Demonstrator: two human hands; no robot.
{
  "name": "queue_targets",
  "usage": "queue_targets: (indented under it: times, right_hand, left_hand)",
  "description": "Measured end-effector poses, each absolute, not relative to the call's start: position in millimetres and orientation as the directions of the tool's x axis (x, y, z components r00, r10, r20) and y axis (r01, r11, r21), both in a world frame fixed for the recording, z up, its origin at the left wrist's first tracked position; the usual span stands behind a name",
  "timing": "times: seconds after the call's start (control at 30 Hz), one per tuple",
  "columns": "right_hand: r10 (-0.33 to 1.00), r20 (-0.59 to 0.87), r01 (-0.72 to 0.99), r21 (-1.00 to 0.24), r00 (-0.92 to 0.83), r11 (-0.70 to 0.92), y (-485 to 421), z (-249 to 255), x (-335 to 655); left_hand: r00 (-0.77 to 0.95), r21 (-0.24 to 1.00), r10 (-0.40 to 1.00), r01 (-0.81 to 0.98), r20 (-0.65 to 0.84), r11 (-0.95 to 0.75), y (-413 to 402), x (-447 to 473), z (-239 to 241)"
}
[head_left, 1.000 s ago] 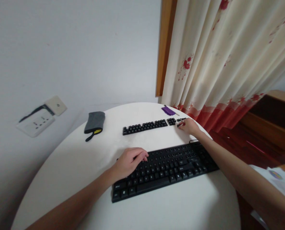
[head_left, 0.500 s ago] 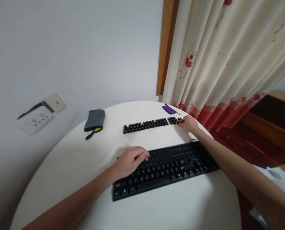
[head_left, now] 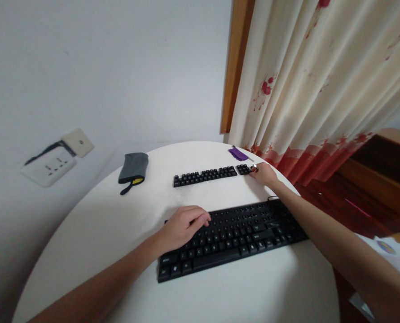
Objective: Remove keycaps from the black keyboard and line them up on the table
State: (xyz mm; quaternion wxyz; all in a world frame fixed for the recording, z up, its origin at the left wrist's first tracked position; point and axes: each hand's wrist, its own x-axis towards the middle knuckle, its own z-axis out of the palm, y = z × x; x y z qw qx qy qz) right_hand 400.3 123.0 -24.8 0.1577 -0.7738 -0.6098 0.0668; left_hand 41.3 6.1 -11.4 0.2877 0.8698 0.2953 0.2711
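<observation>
A black keyboard [head_left: 220,255] lies at a slant on the round white table [head_left: 253,287]. Over its left part rests my left hand [head_left: 186,224], open, the fingers loosely bent and nothing seen in them. Further back, black keycaps [head_left: 204,176] are lined up in rows, with a smaller block of keycaps [head_left: 243,169] just right of a narrow gap. My right hand [head_left: 265,174] is at the right end of that block, thumb and fingers pinched together. A small shiny silvery thing [head_left: 255,166] shows at its fingertips; its kind is too small to tell.
A grey cloth pouch [head_left: 134,167] with a dark loop and yellow inside lies at the back left. Purple fabric [head_left: 238,154] sits near the far edge. Behind are a wall with a socket [head_left: 50,168] and a curtain [head_left: 287,89]. A cable [head_left: 272,197] leaves the keyboard's back.
My right hand shifts very slightly at the end of the keycap block, and the silvery thing shows a little more. My left hand stays on the keyboard.
</observation>
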Motion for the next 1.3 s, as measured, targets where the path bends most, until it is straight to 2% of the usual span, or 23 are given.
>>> queue_targets:
  times: [0.3, 0.37, 0.43, 0.5, 0.63, 0.7, 0.97, 1.1, 1.3]
  right_hand:
    - [0.936, 0.228, 0.885, -0.441, 0.270, -0.148, 99, 1, 409]
    - [0.915, 0.287, 0.840, -0.534, 0.282, -0.091, 84, 10, 414]
    - [0.869, 0.376, 0.709, -0.704, 0.322, 0.042, 65, 15, 419]
    - [0.806, 0.455, 0.597, -0.786, 0.380, 0.162, 42, 18, 423]
    - [0.679, 0.560, 0.625, -0.758, 0.475, 0.188, -2, 19, 425]
    - [0.662, 0.564, 0.640, -0.751, 0.494, 0.162, -19, 16, 425]
    - [0.826, 0.347, 0.607, -0.794, 0.445, 0.007, -52, -13, 427]
    - [0.822, 0.344, 0.639, -0.769, 0.453, -0.030, -57, -18, 433]
    - [0.876, 0.318, 0.706, -0.708, 0.364, -0.036, -61, -18, 430]
  left_hand:
    - [0.679, 0.659, 0.674, 0.368, 0.291, -0.656, 6, 42, -10]
    - [0.682, 0.658, 0.670, 0.366, 0.291, -0.658, 6, 42, -11]
    - [0.685, 0.656, 0.666, 0.362, 0.295, -0.663, 6, 42, -11]
    - [0.686, 0.654, 0.665, 0.363, 0.294, -0.663, 7, 42, -12]
    - [0.686, 0.659, 0.674, 0.375, 0.276, -0.652, 7, 42, -12]
    - [0.685, 0.661, 0.677, 0.379, 0.270, -0.647, 7, 41, -13]
    - [0.676, 0.654, 0.684, 0.389, 0.276, -0.649, 7, 42, -11]
    - [0.674, 0.651, 0.683, 0.389, 0.280, -0.651, 7, 43, -11]
    - [0.680, 0.655, 0.681, 0.388, 0.271, -0.648, 7, 42, -12]
